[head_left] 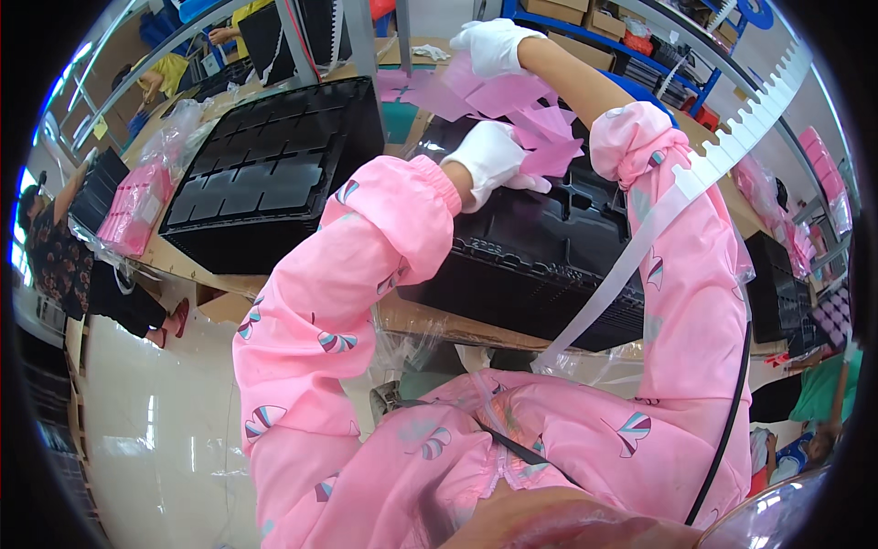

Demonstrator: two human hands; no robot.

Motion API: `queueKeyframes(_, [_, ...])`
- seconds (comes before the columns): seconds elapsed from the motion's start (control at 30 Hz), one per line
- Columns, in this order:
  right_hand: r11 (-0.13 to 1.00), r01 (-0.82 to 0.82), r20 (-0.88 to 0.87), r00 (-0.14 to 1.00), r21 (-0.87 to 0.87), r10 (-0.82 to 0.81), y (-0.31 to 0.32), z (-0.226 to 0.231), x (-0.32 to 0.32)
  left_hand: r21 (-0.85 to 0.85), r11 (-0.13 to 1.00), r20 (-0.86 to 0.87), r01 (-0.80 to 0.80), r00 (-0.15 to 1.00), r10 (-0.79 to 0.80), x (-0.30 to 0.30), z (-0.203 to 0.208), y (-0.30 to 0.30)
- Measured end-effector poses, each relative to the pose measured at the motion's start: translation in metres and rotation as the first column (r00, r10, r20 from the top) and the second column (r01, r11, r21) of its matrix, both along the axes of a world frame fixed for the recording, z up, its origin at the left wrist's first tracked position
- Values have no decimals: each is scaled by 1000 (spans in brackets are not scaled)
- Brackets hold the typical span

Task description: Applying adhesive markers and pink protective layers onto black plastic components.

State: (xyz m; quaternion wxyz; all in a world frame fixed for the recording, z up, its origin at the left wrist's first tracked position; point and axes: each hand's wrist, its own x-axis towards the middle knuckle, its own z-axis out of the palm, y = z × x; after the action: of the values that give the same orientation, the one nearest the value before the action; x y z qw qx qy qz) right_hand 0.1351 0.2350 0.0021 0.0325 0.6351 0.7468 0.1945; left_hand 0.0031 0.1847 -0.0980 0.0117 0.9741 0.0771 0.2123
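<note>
Far left: a seated person beside a bag of pink packets, lying at the desk edge, likely stock within easy reach. Next over, a stack of black moulded trays, flat and square on the desk, compartments up, probably so each can be lifted off the top.

Centre now: left hand, white-gloved, out of a pink patterned sleeve, resting on the top of a second black tray stack right in front. Grip partly closed, fingers curled down over the near edge of the pink sheets, pinning them against the tray, seemingly to stop the bundle sliding. Whether thumb is under the paper: cannot tell.

A little higher and right: right hand, also gloved, stretched well forward past the tray. Grip closed on the far end of the same loose pink sheets, pinching them from above, apparently to peel or fan one away from the rest. Sheets spread between the two hands, crumpled and overlapping, above the tray's back edge.

Further right: a white toothed plastic strip running diagonally across the right sleeve, hanging loose. Beyond it, more black trays and pink packs on shelving. Bottom right: another person, low in view.
</note>
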Motion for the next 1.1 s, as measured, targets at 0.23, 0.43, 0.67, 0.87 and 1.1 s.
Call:
queueKeyframes(0.23, [978, 99, -103, 987, -184, -119, 10, 8, -29, -748, 593, 354, 297, 935, -21, 18, -34, 10])
queueKeyframes(0.43, [972, -188, -146, 975, -138, 168, 66, -16, 39, -984, 153, 105, 90, 990, 98, -9, 15, -19])
queueKeyframes(0.67, [987, -14, -478, 874, 160, 90, -19, -2, 162, -687, 687, 166, 239, 971, -171, -30, 23, -13])
queueKeyframes(0.87, [951, 102, -745, 649, 290, 157, -149, -46, 220, -373, 887, 98, 272, 962, -254, -35, 35, -13])
queueKeyframes(1.1, [878, 334, -888, 418, 344, 189, -266, -72, 168, -968, 238, 85, 75, 996, 34, -36, 52, -34])
